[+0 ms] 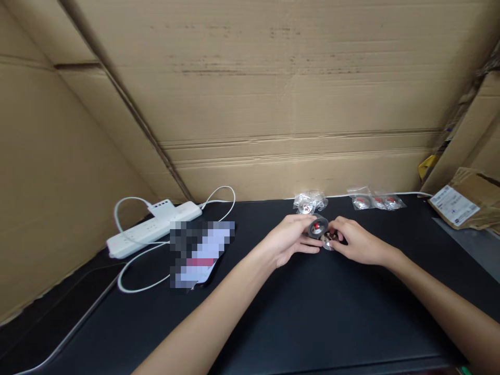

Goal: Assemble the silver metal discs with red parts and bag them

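Observation:
My left hand [291, 238] grips a round grey cup-like disc [318, 227] with a red centre between thumb and fingers, its face tilted towards me. Its lower fingers stretch out beneath the disc. Close on the right, my right hand [353, 240] has its fingers curled around a small shiny round metal piece [328, 242], just below the grey disc. The two pieces nearly meet or overlap; I cannot tell whether they touch. Fingers cover part of the metal piece, and its exact kind is too small to make out.
Behind my hands lies a clear plastic bag [307, 203] with a round part. Bagged discs with red centres [377, 201] lie further right. A white power strip [156, 226] with cables and a blurred phone [207, 255] are left. A labelled brown package [464, 200] stands right. Cardboard walls [292, 104] enclose the black table [332, 317].

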A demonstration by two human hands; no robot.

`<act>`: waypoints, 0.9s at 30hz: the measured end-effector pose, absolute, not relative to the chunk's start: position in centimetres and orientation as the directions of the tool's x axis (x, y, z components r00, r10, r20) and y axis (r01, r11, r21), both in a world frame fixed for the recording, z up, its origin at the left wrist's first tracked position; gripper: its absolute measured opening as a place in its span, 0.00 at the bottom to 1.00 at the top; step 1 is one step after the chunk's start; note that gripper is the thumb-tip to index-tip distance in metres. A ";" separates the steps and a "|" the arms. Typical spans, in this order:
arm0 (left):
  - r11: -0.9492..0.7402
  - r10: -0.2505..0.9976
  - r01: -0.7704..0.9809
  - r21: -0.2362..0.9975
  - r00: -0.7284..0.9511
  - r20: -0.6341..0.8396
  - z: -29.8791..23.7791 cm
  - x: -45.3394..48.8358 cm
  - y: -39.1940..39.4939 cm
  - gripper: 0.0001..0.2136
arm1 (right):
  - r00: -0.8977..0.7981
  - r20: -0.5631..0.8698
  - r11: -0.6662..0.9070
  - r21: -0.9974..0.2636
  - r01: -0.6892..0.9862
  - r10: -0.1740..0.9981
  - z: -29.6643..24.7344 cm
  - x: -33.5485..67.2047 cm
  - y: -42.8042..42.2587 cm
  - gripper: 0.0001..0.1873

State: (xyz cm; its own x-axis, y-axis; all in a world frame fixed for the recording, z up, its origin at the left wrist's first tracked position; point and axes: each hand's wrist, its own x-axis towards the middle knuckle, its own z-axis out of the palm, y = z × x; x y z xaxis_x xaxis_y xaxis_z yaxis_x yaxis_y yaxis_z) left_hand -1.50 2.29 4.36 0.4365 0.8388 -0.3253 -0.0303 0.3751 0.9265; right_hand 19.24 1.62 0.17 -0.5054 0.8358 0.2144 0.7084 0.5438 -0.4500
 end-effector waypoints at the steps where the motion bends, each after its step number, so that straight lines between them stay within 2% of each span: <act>1: 0.349 0.851 -0.009 0.937 0.422 -0.313 4.2 -1.5 2.3 0.07 | -0.503 0.209 0.539 -0.456 0.708 0.839 0.2 19.3 1.6 0.10; 4: 0.190 0.912 0.082 0.978 0.354 -0.207 3.4 -1.2 2.3 0.09 | -0.505 0.190 0.531 -0.460 0.711 0.842 0.3 19.4 1.6 0.12; 6: 0.000 0.941 0.212 0.977 0.331 -0.072 2.6 -1.1 2.4 0.10 | -0.524 0.173 0.540 -0.456 0.707 0.834 0.5 19.5 1.6 0.13; 9: -0.334 0.922 0.454 0.826 0.339 0.186 1.7 -0.9 2.3 0.13 | -0.556 0.143 0.553 -0.454 0.698 0.819 0.8 19.5 1.4 0.14; 12: -0.512 0.858 0.584 0.630 0.391 0.334 1.1 -0.8 2.1 0.13 | -0.559 0.138 0.553 -0.456 0.697 0.818 0.9 19.5 1.3 0.12; 16: -0.567 0.823 0.657 0.497 0.433 0.367 0.8 -0.6 1.8 0.13 | -0.563 0.160 0.568 -0.444 0.693 0.811 0.9 19.5 1.5 0.11; 21: -0.556 0.829 0.669 0.493 0.401 0.390 1.1 -0.9 2.0 0.13 | -0.597 0.221 0.636 -0.317 0.704 0.771 0.8 19.3 0.6 0.13; 23: -0.556 0.828 0.661 0.505 0.386 0.407 1.1 -1.2 2.3 0.13 | -0.602 0.228 0.643 -0.300 0.705 0.765 0.9 19.1 -1.1 0.19; 27: -0.553 0.829 0.643 0.530 0.362 0.425 0.9 -1.4 2.7 0.13 | -0.651 0.217 0.681 -0.349 0.644 0.727 1.1 18.3 -6.7 0.36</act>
